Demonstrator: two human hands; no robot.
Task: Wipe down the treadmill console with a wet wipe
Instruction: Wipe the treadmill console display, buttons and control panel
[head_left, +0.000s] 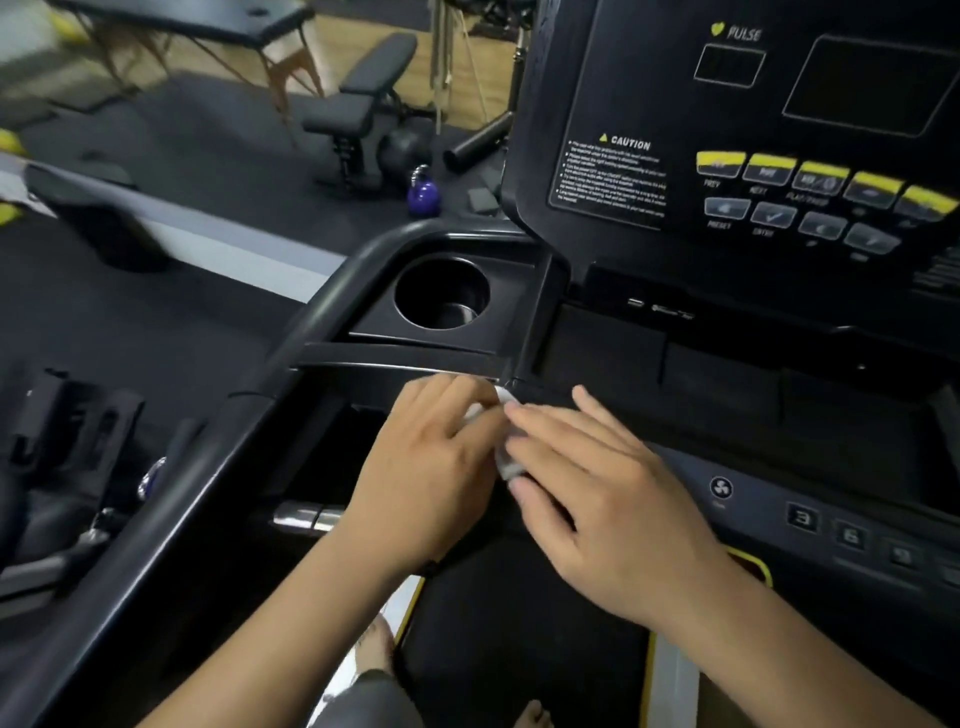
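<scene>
**Head view: wipe bunched between both hands at the console's lower edge**

Head view has the wet wipe (508, 464) as a small white wad, mostly hidden, showing only in slivers between your two hands. It sits just over the lower left lip of the treadmill console (623, 78), below the cup holder (441, 293).

This looks like the opening-out step, with no wiping begun yet. Draw the wipe apart until it lies flat, so a broad damp face meets the panel and not a tight ball. Then I'd start high at the display and work down across the yellow buttons (769, 167) with light pressure, so the keys are not pressed in.

Your left hand (431, 457) is curled, its fingertips gripping the wipe's near end. Your right hand (597, 488) lies across the wipe with its fingers almost straight and its thumb tucked just beneath. It touches the wipe for certain, but I cannot tell whether the thumb actually pinches it.

Moving outward, the fan button (721, 488) sits just right of your right hand, and the handrail (291, 338) curves away on the left. A purple kettlebell (423, 195) rests on the floor well beyond the console.
</scene>
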